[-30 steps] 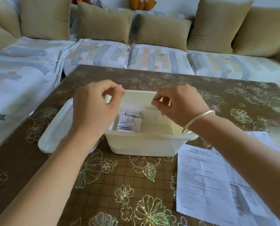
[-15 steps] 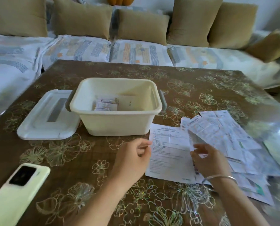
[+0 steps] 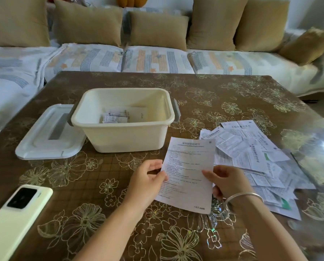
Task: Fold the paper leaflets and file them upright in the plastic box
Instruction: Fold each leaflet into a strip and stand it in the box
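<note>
Holding one unfolded leaflet (image 3: 187, 172) over the desk (image 3: 82, 176), I have my left hand (image 3: 148, 178) pinching its left edge and my right hand (image 3: 227, 179) gripping its right edge. It sits just in front of the plastic box (image 3: 123, 136), which has folded leaflets (image 3: 115, 117) inside. A loose pile (image 3: 261, 162) lies to the right.

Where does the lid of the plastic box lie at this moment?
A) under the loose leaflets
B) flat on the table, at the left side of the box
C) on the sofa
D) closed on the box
B: the lid lies flat on the table, just left of the plastic box, whose top is uncovered.
</note>
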Tool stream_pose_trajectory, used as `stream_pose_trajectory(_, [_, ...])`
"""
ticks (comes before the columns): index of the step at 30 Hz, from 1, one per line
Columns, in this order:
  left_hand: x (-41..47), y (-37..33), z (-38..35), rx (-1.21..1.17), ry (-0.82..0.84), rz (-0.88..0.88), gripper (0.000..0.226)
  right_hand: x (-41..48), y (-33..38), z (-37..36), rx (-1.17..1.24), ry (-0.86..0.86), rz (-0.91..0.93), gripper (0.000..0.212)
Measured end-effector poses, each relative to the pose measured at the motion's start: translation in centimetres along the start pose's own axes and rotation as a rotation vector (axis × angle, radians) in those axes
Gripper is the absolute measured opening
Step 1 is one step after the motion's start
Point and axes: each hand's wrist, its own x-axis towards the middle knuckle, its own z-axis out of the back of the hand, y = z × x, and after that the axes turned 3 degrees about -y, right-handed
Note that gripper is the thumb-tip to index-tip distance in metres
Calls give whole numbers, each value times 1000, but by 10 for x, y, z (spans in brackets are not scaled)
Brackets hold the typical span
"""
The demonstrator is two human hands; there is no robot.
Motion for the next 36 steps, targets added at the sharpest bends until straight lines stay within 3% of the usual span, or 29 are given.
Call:
stream_pose_trajectory(5, [-3, -13, 7, -245, 87, 151, 51, -27, -2, 18, 91, 86, 30, 16])
stream_pose_trajectory(9, [-13, -17, 14, -229, 167, 112, 39, -40, 1, 16, 239, 157, 71, 21])
stream_pose_trajectory(12, [-25, -22, 23, -283, 113, -5, 42, -46, 7, 10, 285, 166, 205, 44])
stream_pose_trajectory(16, [-42, -23, 35, -185, 40, -180, 31, -45, 15, -4, 128, 60, 399, 76])
stream_pose_trajectory(19, [-50, -4, 43, -4, -58, -242, 20, -43, 9, -23, -64, 4, 496, 69])
stream_pose_trajectory(24, [-56, 42, 54, 374, -223, -267, 24, -45, -25, -50, -497, -151, 748, 59])
stream_pose_trajectory(31, [-61, 63, 43, 583, -403, -420, 14, -44, -44, -66, -636, -265, 831, 45])
stream_pose_trajectory(36, [-60, 69, 35, 584, -478, -427, 42, -47, -44, -67, -704, -315, 802, 41])
